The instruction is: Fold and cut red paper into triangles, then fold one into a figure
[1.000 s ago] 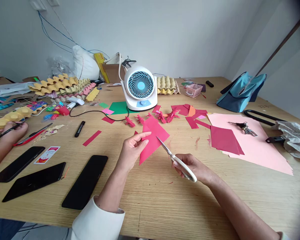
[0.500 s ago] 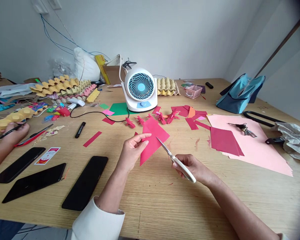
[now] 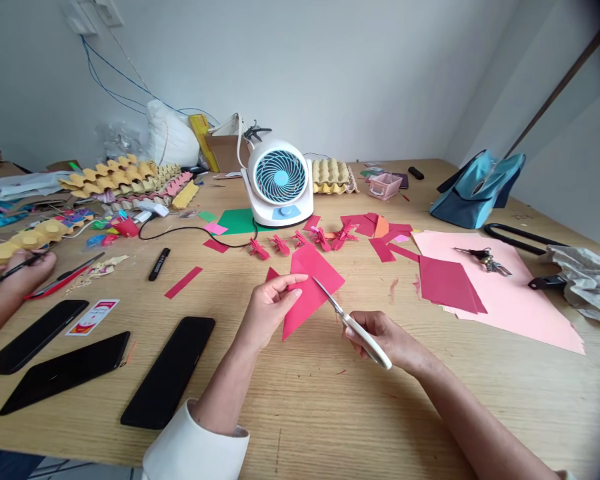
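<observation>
Between thumb and fingers, my left hand [image 3: 266, 308] pinches the left side of a red paper sheet [image 3: 316, 283] above the wooden table. My right hand [image 3: 380, 337] is wrapped round the white handles of a pair of scissors [image 3: 363, 337]. The scissors' blades point up and left, and their tips lie over the middle of the sheet; whether they touch it I cannot tell. Just behind the sheet stands a row of several small red paper pieces with cut, folded ends [image 3: 281, 245]. A red strip [image 3: 183, 283] lies left of my left hand.
A white fan [image 3: 280, 180] stands behind the paper pieces. Three black phones [image 3: 169, 373] lie at the front left. Another person's hand [image 3: 30, 270] holds a dark pen-like tool at the left. Pink sheets [image 3: 520, 300] with keys, and a blue bag [image 3: 477, 193], are on the right.
The red sheet has shifted slightly right and down, along with my left hand. The scissors have stayed nearly in place. The view has shifted slightly.
</observation>
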The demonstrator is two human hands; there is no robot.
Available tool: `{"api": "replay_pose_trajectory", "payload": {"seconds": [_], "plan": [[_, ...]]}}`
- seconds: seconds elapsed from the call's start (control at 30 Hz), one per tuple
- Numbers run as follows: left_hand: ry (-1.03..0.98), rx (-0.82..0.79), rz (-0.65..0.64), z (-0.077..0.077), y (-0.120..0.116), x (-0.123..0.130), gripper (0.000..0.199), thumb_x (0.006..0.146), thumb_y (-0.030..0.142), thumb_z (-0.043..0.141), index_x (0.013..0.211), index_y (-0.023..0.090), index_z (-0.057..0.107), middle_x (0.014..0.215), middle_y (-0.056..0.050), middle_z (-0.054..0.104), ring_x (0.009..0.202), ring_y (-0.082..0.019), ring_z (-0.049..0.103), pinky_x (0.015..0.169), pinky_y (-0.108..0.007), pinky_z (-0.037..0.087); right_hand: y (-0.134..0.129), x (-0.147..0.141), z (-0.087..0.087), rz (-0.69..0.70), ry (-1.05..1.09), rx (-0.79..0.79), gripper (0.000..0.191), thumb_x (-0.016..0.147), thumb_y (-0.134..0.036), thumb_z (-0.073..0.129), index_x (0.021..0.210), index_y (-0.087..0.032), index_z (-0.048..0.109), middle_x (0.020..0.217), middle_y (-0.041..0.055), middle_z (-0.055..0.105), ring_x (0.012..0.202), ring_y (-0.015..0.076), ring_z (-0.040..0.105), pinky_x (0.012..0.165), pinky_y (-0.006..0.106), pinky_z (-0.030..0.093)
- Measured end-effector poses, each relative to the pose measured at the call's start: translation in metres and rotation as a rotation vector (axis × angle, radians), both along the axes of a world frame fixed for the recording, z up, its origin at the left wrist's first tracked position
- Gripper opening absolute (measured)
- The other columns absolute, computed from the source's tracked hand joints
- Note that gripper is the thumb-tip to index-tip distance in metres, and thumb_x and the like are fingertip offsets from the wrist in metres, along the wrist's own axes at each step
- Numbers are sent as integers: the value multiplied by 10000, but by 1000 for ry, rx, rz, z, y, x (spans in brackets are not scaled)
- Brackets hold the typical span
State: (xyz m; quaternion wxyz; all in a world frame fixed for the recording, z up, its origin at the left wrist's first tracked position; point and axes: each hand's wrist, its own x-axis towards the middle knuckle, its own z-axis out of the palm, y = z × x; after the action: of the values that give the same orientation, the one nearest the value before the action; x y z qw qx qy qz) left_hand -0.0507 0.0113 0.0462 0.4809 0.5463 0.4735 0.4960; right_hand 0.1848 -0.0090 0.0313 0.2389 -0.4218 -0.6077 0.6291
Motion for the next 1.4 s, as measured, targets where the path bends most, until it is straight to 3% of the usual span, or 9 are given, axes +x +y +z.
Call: {"api": "replay_pose_trajectory", "payload": {"seconds": [0.2, 0.57, 0.83, 1.13, 1.4], "plan": [[21, -18, -13, 1, -2, 2, 321, 813, 265, 651, 1118, 175, 696, 863, -18, 676, 662, -83, 485, 616, -191, 361, 1, 0, -2, 9, -13, 36, 417, 796, -581, 615, 729, -181, 517, 585, -38, 467, 529, 107, 473, 517, 252, 374], [8, -7, -9, 2, -1, 1, 318, 810, 274, 652, 1105, 165, 700, 864, -23, 679, 655, -85, 482, 617, -198, 365, 1, -1, -5, -20, 10, -2, 448, 750, -609, 655, 724, -180, 525, 529, -51, 465, 457, 89, 426, 457, 238, 325], [10, 7, -7, 2, -1, 2, 288, 806, 272, 657, 1071, 173, 716, 1034, -57, 714, 824, -124, 579, 728, -212, 424, 1, -1, -3, -14, -10, 6, 406, 787, -564, 642, 723, -182, 517, 573, -41, 477, 511, 101, 470, 494, 241, 366], [76, -9, -57, 7, -6, 5, 291, 803, 290, 664, 1065, 176, 721, 1002, -47, 726, 725, -107, 566, 673, -215, 417, 2, 0, -10, 6, -19, 60, 378, 838, -533, 600, 730, -185, 499, 594, -34, 498, 527, 97, 457, 497, 233, 339], [69, -12, -70, 6, -6, 5, 296, 818, 306, 661, 1077, 175, 716, 1056, -58, 718, 844, -139, 599, 741, -222, 428, 1, -3, -7, -12, -23, 40, 403, 816, -567, 603, 724, -188, 503, 571, -40, 490, 503, 100, 463, 484, 235, 337]]}}
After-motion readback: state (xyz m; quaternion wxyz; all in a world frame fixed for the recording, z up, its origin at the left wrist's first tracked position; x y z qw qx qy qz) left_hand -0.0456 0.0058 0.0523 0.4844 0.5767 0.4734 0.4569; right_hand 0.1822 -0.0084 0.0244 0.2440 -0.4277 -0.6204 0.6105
